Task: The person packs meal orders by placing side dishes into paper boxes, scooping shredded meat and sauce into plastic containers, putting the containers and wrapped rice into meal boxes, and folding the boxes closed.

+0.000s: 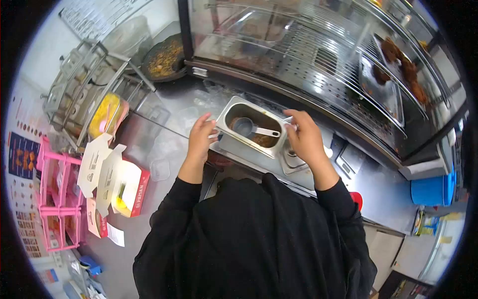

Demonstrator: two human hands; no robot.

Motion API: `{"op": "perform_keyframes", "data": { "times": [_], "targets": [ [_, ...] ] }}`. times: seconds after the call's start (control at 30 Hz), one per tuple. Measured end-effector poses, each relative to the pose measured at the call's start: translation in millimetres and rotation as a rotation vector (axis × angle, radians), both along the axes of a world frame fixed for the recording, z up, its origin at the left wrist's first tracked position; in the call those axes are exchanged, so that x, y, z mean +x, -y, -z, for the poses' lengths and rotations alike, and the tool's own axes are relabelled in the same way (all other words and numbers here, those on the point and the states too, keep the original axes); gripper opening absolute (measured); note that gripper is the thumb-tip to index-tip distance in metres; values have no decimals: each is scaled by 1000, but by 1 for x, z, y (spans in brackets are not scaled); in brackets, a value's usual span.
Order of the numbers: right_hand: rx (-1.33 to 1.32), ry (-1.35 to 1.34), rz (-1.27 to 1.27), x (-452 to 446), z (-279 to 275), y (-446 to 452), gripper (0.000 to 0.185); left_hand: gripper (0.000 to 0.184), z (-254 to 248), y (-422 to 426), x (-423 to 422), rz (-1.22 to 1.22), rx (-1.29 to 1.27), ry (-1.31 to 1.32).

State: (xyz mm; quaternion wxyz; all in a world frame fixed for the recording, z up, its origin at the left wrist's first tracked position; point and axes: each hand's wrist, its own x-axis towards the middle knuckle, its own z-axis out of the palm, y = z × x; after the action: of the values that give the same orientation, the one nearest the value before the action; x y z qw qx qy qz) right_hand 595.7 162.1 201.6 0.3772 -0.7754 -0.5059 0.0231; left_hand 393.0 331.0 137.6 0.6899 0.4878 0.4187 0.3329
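Observation:
A steel food pan (233, 105) sits at the middle of the counter, with some brown contents at its bottom. Inside it rests a grey measuring scoop (244, 126), its light handle (267, 132) pointing right. My left hand (199, 140) is at the pan's left end, fingers spread and holding nothing. By the right end is my right hand (304, 137), its fingers curved but apart, close to the rim; whether they touch it I cannot tell. Under and beside that hand, a metal lid (292, 162) is partly hidden.
A glass display cabinet (279, 65) with fried food on a tray (386, 89) stands behind the pan. To the left are an open food box (130, 192), a yellow-filled container (104, 115), a wire rack (124, 74) and pink baskets (57, 217). A blue bucket (432, 190) stands right.

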Motion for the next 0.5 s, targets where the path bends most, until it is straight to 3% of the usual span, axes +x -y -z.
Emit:
{"op": "perform_keyframes", "data": {
  "times": [0.07, 0.2, 0.43, 0.5],
  "targets": [
    [-109, 337, -166, -7, -8, -25, 18, 41, -2, -2, 0, 94, -19, -25],
    [-844, 601, -152, -29, 1, -71, 19, 41, 2, -8, 4, 182, -69, -2],
    [-811, 436, -253, -30, 8, -62, 17, 44, 12, -4, -8, 310, -218, 44],
    [-833, 482, -192, -32, -12, -60, 16, 43, 12, 5, -9, 330, -254, 50]
  ]
}}
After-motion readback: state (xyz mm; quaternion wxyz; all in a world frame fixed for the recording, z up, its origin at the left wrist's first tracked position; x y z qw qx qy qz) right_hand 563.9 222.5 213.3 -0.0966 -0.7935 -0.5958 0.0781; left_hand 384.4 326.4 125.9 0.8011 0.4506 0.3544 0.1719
